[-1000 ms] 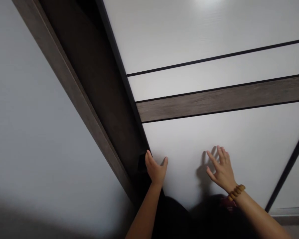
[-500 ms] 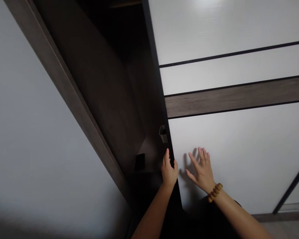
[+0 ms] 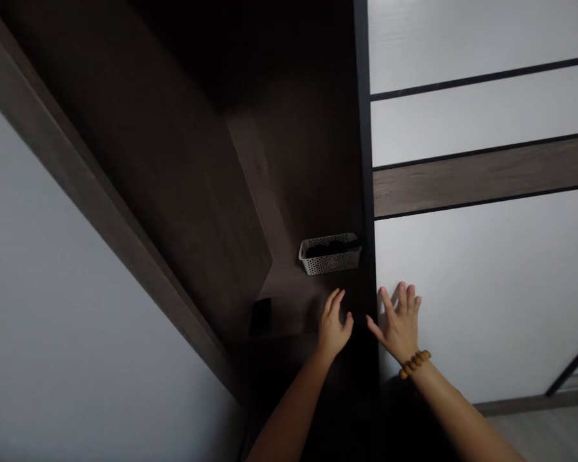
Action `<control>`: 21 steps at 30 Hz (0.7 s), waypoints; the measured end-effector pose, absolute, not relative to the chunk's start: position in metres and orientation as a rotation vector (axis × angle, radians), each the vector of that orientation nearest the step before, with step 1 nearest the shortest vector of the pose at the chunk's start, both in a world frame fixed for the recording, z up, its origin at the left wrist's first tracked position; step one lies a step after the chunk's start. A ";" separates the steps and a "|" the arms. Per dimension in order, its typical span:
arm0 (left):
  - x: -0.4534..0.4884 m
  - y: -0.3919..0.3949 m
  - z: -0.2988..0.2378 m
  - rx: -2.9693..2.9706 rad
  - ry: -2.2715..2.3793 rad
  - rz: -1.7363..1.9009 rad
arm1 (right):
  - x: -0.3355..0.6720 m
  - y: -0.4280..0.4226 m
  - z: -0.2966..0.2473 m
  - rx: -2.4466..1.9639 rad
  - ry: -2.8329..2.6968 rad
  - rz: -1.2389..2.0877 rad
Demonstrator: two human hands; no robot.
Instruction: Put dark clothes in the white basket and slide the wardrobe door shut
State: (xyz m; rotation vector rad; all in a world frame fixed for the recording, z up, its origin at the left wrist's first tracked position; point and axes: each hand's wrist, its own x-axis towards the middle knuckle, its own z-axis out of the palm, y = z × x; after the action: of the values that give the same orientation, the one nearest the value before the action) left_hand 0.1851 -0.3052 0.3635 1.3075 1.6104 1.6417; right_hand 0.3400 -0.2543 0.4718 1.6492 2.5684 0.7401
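Observation:
A white sliding wardrobe door (image 3: 486,282) with a wood-grain band (image 3: 481,176) fills the right side, and its black vertical edge (image 3: 366,160) runs beside my hands. My right hand (image 3: 399,324) rests flat on the white panel close to that edge, fingers spread, with a bead bracelet (image 3: 414,364) on the wrist. My left hand (image 3: 334,324) is at the dark opening, fingers apart and holding nothing. It appears to touch the door's dark edge, though the dim light makes contact uncertain.
Inside the dark wardrobe, a perforated white basket (image 3: 330,253) holds dark items on a shelf, with a small black object (image 3: 261,316) to its lower left. A dark wood frame (image 3: 81,186) and pale wall (image 3: 72,308) lie left; floor (image 3: 544,436) shows lower right.
The door has slid right and the opening is wider, showing the whole basket. Both hands have moved right with the door, and my left hand now sits slightly further into the opening.

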 end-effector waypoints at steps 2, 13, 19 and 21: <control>0.175 -0.291 0.332 1.328 1.717 1.499 | 0.352 -0.240 0.471 1.633 2.561 0.803; 0.084 -0.214 0.156 1.320 1.948 0.862 | 0.365 -0.179 0.422 1.508 2.653 1.136; 0.066 -0.162 0.087 1.381 1.983 0.705 | 0.344 -0.167 0.397 1.549 3.104 0.869; 0.065 -0.143 0.074 1.423 2.003 0.627 | 0.326 -0.155 0.373 1.341 3.201 0.613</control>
State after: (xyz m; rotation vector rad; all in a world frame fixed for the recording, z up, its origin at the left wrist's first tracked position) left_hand 0.0646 -0.1431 0.0736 1.4225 2.0030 0.6274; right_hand 0.3258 -0.1550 0.3728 1.3408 3.2014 0.6135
